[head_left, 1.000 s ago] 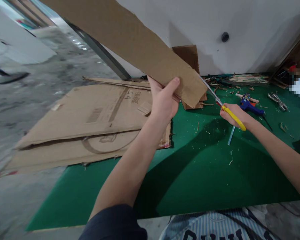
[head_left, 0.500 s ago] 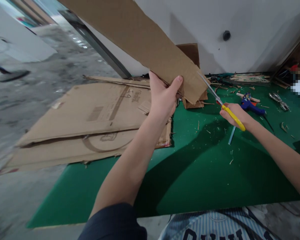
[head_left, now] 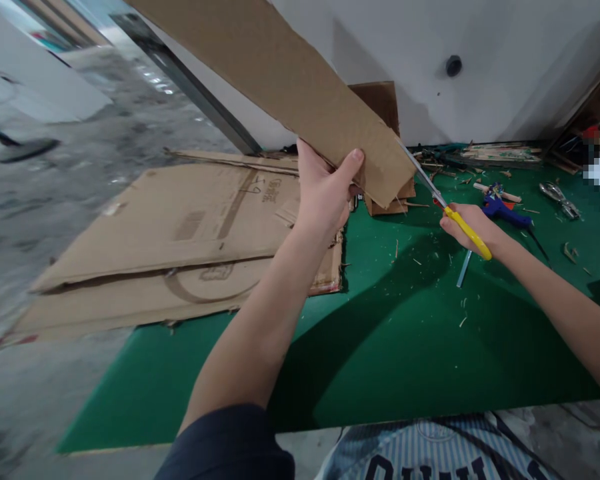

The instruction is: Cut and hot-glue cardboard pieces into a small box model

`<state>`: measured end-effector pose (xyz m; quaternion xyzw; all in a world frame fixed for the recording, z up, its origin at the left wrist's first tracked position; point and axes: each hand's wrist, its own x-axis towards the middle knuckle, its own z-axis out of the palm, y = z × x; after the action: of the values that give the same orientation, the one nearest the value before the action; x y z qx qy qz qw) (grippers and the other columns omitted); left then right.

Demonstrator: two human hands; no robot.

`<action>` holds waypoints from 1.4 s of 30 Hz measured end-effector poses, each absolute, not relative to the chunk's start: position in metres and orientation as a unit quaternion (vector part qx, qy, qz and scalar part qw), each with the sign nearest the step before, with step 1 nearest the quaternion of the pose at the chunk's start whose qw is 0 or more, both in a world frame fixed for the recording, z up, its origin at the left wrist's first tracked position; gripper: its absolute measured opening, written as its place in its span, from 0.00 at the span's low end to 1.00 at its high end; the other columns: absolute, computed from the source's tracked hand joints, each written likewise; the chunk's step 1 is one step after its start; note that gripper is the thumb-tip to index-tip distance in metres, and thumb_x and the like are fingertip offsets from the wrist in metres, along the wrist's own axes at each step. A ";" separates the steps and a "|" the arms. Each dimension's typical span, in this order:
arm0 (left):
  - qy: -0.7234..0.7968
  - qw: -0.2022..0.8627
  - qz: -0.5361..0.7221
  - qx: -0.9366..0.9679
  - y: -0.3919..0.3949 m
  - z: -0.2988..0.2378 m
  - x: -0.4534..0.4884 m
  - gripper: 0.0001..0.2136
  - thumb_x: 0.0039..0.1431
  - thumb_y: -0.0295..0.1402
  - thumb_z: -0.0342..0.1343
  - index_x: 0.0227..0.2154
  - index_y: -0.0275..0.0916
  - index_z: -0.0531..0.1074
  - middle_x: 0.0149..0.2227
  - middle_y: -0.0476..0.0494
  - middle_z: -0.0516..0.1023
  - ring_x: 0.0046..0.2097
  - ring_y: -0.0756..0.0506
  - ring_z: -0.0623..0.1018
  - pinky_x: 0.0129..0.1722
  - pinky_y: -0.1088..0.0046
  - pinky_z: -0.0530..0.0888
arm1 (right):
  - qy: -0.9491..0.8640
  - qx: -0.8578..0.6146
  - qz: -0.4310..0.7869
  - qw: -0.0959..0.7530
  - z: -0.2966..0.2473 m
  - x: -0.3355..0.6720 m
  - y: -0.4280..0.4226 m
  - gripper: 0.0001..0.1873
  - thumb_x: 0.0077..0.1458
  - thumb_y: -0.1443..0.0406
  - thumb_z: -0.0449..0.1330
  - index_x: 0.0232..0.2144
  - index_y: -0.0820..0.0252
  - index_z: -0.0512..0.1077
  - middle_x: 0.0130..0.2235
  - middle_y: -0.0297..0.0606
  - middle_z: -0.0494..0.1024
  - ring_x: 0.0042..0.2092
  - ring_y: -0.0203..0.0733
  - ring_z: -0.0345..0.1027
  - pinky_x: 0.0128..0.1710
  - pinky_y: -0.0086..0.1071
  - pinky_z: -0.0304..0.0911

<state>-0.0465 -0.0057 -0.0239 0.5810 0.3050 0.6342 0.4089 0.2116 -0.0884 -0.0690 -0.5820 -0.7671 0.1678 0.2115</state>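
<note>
A long brown cardboard strip point(head_left: 290, 80) slants from the upper left down toward the middle of the view, held off the table. My left hand point(head_left: 327, 183) grips its lower edge near the right end, thumb on the near face and the other fingers hidden behind. In my right hand point(head_left: 470, 227) is a pair of yellow-handled scissors point(head_left: 463, 230), with fingers wrapped round the handles. The blades point up and left and lie against the strip's right end, by its upper corner. Whether they bite into the cardboard I cannot tell.
Flattened cardboard sheets point(head_left: 180, 227) lie on the green table point(head_left: 380, 360) at left, overhanging its edge. A small cardboard piece point(head_left: 380, 100) stands near the white wall point(head_left: 505, 53). At right lie a blue glue gun point(head_left: 505, 212), a clear-looking tool point(head_left: 560, 200) and scraps.
The scissor blades have shifted slightly and look closer together at the strip's right end. Both hands stay almost where they were.
</note>
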 end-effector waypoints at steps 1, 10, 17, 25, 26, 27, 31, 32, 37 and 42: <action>0.304 0.412 0.632 0.582 -0.006 -0.024 -0.047 0.33 0.47 0.49 0.71 0.55 0.57 0.64 0.59 0.47 0.75 0.64 0.36 0.74 0.52 0.57 0.82 | -0.765 -0.585 0.167 0.211 -0.068 0.211 -0.089 0.25 0.63 0.42 0.50 0.27 0.54 0.61 0.30 0.41 0.71 0.31 0.43 0.63 0.30 0.37 0.53; 0.310 0.385 0.635 0.593 -0.006 -0.019 -0.048 0.32 0.46 0.50 0.71 0.54 0.58 0.66 0.60 0.47 0.74 0.64 0.36 0.73 0.54 0.56 0.81 | -0.754 -0.595 0.156 0.232 -0.074 0.209 -0.090 0.26 0.62 0.42 0.52 0.27 0.55 0.62 0.28 0.40 0.71 0.29 0.42 0.63 0.30 0.37 0.53; 0.310 0.408 0.645 0.567 -0.001 -0.026 -0.049 0.31 0.45 0.48 0.72 0.51 0.56 0.66 0.58 0.48 0.77 0.60 0.37 0.77 0.50 0.57 0.83 | -0.772 -0.573 0.170 0.217 -0.081 0.217 -0.082 0.27 0.62 0.40 0.50 0.30 0.56 0.66 0.32 0.43 0.73 0.33 0.45 0.67 0.32 0.37 0.56; 0.325 0.453 0.600 0.574 0.009 -0.041 -0.055 0.30 0.47 0.49 0.71 0.52 0.57 0.64 0.58 0.48 0.77 0.54 0.36 0.81 0.33 0.64 0.84 | -0.797 -0.528 0.209 0.205 -0.078 0.223 -0.081 0.29 0.65 0.42 0.45 0.33 0.58 0.69 0.33 0.41 0.73 0.32 0.41 0.66 0.33 0.36 0.61; 0.326 0.455 0.597 0.575 0.009 -0.042 -0.056 0.30 0.48 0.49 0.71 0.52 0.57 0.64 0.58 0.48 0.77 0.54 0.36 0.81 0.32 0.64 0.84 | -0.797 -0.525 0.217 0.206 -0.077 0.222 -0.081 0.29 0.66 0.42 0.45 0.33 0.58 0.68 0.33 0.40 0.72 0.32 0.41 0.66 0.32 0.36 0.61; 0.327 0.455 0.594 0.578 0.009 -0.042 -0.056 0.30 0.48 0.49 0.70 0.52 0.58 0.64 0.58 0.49 0.76 0.53 0.36 0.82 0.31 0.64 0.84 | -0.796 -0.524 0.221 0.207 -0.076 0.221 -0.082 0.28 0.66 0.42 0.44 0.32 0.57 0.68 0.32 0.40 0.71 0.32 0.40 0.66 0.32 0.35 0.61; 0.317 0.427 0.575 0.622 0.011 -0.044 -0.059 0.32 0.53 0.52 0.67 0.57 0.62 0.59 0.63 0.50 0.72 0.57 0.36 0.80 0.36 0.60 0.86 | -0.772 -0.560 0.205 0.222 -0.071 0.215 -0.087 0.27 0.65 0.43 0.47 0.27 0.56 0.62 0.28 0.37 0.68 0.28 0.38 0.61 0.30 0.34 0.55; 0.311 0.415 0.569 0.638 0.012 -0.044 -0.060 0.32 0.54 0.54 0.65 0.59 0.63 0.58 0.64 0.51 0.71 0.59 0.36 0.79 0.39 0.58 0.86 | -0.762 -0.574 0.197 0.225 -0.070 0.213 -0.089 0.27 0.65 0.43 0.48 0.26 0.56 0.61 0.27 0.37 0.67 0.28 0.37 0.59 0.30 0.34 0.54; 0.294 0.368 0.573 0.671 0.010 -0.040 -0.058 0.35 0.55 0.58 0.63 0.62 0.64 0.55 0.66 0.49 0.69 0.66 0.35 0.72 0.51 0.54 0.84 | -0.728 -0.616 0.191 0.235 -0.059 0.202 -0.101 0.26 0.64 0.44 0.50 0.24 0.55 0.59 0.24 0.36 0.65 0.26 0.36 0.55 0.28 0.34 0.49; 0.290 0.374 0.574 0.669 0.013 -0.039 -0.059 0.37 0.55 0.56 0.64 0.63 0.62 0.53 0.63 0.46 0.72 0.66 0.33 0.72 0.55 0.48 0.81 | -0.741 -0.603 0.183 0.231 -0.058 0.203 -0.102 0.23 0.64 0.48 0.50 0.23 0.55 0.59 0.22 0.34 0.63 0.24 0.36 0.56 0.28 0.34 0.48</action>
<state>-0.0589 0.0126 -0.0392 0.6689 0.2898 0.5736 0.3736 0.2031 -0.1021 -0.0576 -0.6030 -0.7414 0.1830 0.2306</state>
